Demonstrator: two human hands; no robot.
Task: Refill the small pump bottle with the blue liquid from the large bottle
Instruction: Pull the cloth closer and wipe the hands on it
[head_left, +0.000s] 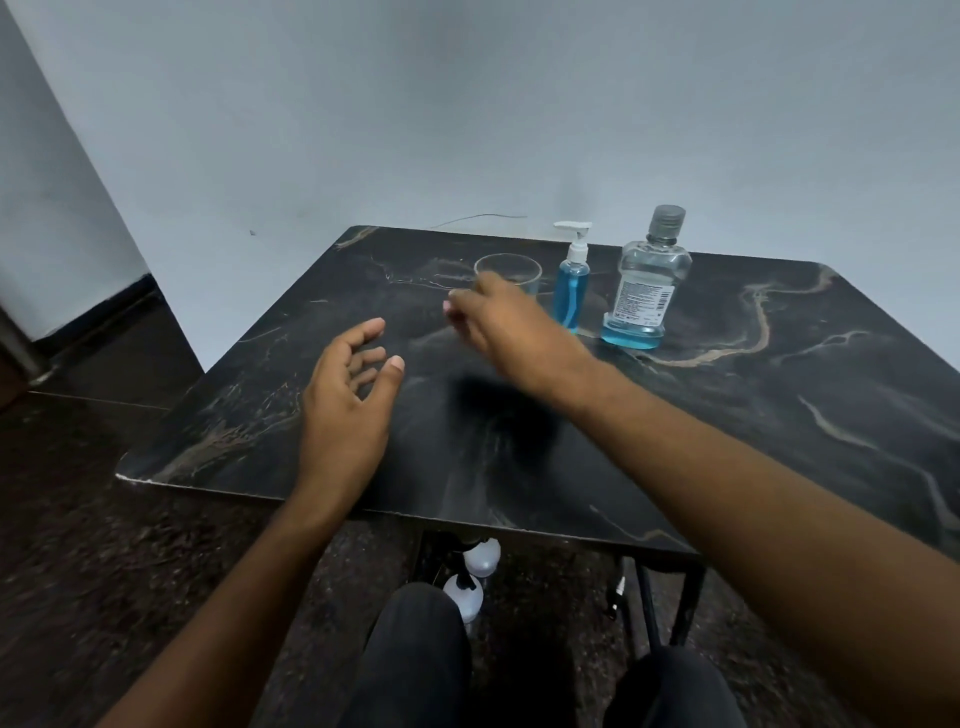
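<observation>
The small pump bottle (571, 291) stands upright at the back of the dark marble table (727, 415), nearly full of blue liquid, its white pump on. Right of it stands the large clear bottle (647, 283) with a grey cap and a low layer of blue liquid. My right hand (498, 322) hovers just left of the pump bottle and holds nothing; its fingers are blurred. My left hand (348, 395) floats over the table's left part, fingers relaxed and empty.
A clear glass (511, 270) stands behind my right hand, partly hidden by it. Under the table's near edge are white bottles (475, 577) on the floor. A wall runs close behind the table. My knees show at the bottom.
</observation>
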